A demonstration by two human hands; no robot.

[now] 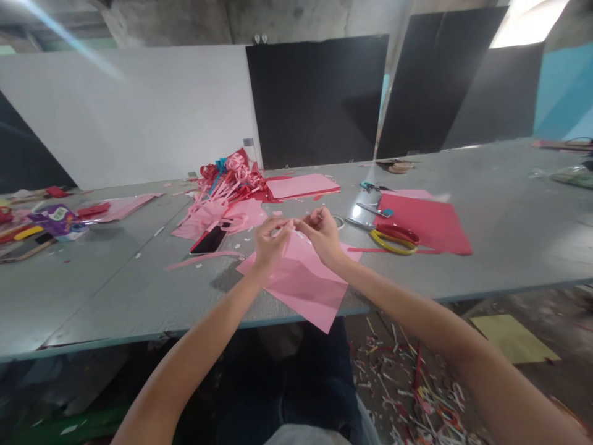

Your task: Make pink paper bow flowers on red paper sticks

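Note:
My left hand [269, 243] and my right hand [323, 233] meet fingertip to fingertip above the table, both closed in a pinch. Between them is a small piece of pink paper, mostly hidden by the fingers. Below my hands a pink paper sheet [306, 281] lies at an angle, one corner hanging over the table's front edge. Just right of my right hand are scissors [393, 238] with red and yellow handles, beside a red paper sheet [430, 222]. A narrow red strip [365, 250] runs along that sheet's front.
On the left, a pile of pink and red curled paper strips [231, 179] stands behind a phone [209, 240]. Stacked pink sheets [303, 185] lie at the back. A purple packet [58, 221] is far left. Paper scraps [417, 383] litter the floor.

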